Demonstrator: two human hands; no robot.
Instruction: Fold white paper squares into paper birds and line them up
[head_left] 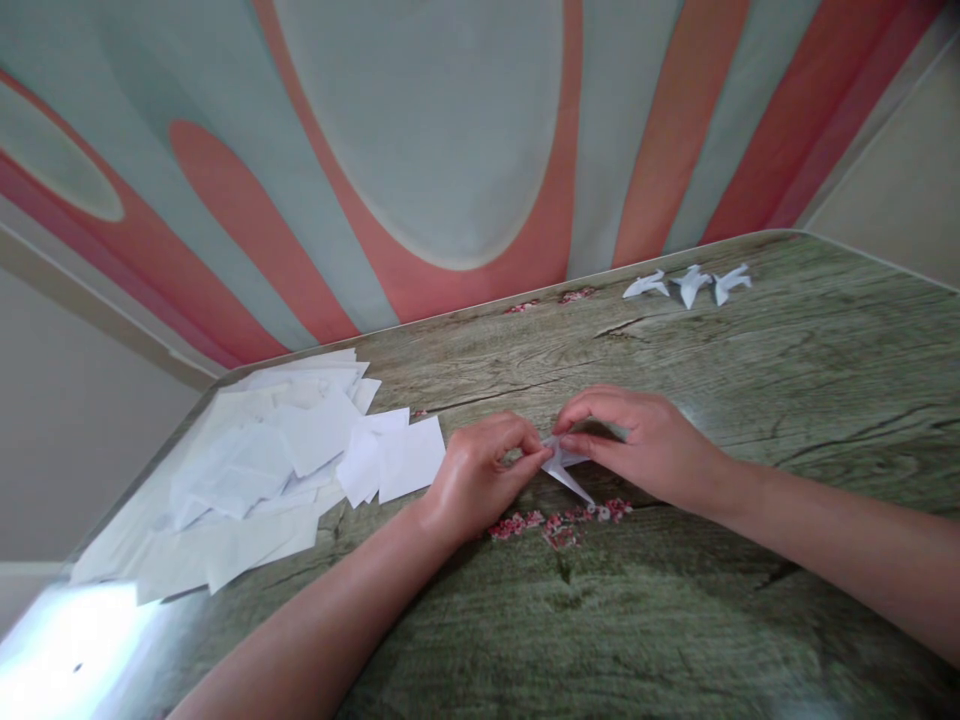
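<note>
Between my two hands is a small piece of folded white paper (564, 475), with a narrow point sticking out toward me. My left hand (487, 465) pinches its left side between thumb and fingertips. From the right, my right hand (637, 440) pinches the upper part of the same paper with thumb and index finger. My fingertips hide some of its folds. Three finished-looking folded white paper figures, bird-like in shape, stand in a row at the far right; the middle paper figure (691, 286) has spread wings.
A loose heap of white paper sheets (247, 460) covers the table's left side, with square sheets (412, 458) at its right edge. The wood-patterned table (750, 400) meets a striped wall (450, 290) at the back. Bright glare lies at the lower left.
</note>
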